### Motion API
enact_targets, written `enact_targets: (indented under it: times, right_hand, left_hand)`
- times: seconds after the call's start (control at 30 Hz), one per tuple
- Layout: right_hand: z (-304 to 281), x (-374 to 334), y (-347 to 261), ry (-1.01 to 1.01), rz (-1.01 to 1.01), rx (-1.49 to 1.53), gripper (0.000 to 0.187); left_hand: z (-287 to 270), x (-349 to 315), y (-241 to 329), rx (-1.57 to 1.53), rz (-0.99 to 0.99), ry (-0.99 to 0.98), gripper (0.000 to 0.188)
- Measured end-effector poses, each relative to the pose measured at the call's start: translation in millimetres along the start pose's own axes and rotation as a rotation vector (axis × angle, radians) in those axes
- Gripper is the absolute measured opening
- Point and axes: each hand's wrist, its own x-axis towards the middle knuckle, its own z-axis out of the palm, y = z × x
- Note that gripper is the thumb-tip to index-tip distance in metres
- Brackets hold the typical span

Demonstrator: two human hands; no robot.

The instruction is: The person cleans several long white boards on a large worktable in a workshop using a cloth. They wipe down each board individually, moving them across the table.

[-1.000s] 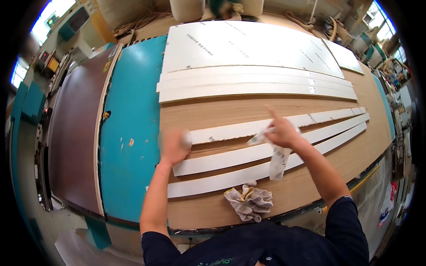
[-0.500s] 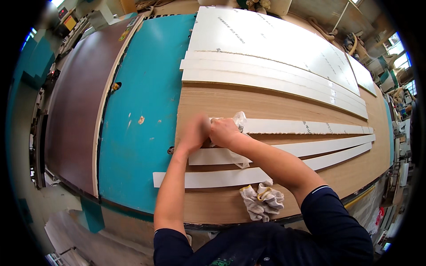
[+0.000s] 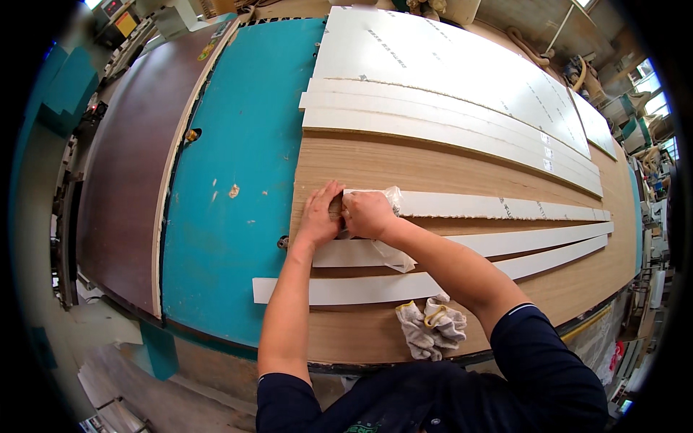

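Observation:
My right hand (image 3: 367, 215) is closed on a crumpled clear plastic bag (image 3: 394, 255), whose loose folds stick out above and below the fist. What lies inside the bag under my fingers is hidden. Just to its left, my left hand (image 3: 319, 214) rests with fingers stretched out and close together, near the left end of a white strip (image 3: 462, 204) with a rough lower edge. A dark gap shows between the two hands. Two more white strips, a middle one (image 3: 345, 253) and a near one (image 3: 339, 291), lie below my hands, crossed by my forearms.
A pair of grey-white work gloves (image 3: 432, 328) lies near the front edge of the wood-grain board (image 3: 375, 160). Beyond are stacked white strips (image 3: 433, 130) and a large white panel (image 3: 440, 72). Leftward are a teal tabletop (image 3: 238, 137) and a brown panel (image 3: 137, 166).
My left hand, blurred before, is now sharp, its fingers straighter beside the strip's end. The right hand stays closed on the plastic bag. The whole view has shifted slightly.

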Motion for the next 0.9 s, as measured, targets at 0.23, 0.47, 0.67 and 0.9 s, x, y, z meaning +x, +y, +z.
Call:
enact_targets:
  times: [0.23,0.47,0.67,0.9]
  right_hand:
    - [-18,-5,16,0.135,0.303,0.284,0.022]
    - [-39,-10,31,0.027,0.430,0.405,0.040]
    - [-36,9,13,-0.216,0.383,0.098,0.037]
    - [-77,-53,87,0.140,0.550,0.462,0.024]
  left_hand:
    - [-2,0,9,-0.053,-0.050,0.018,0.065]
    - [-5,-1,13,0.028,-0.001,-0.004,0.077]
    - [-1,3,13,0.064,0.073,0.022,0.077]
    - [19,19,26,0.098,0.123,-0.036,0.075]
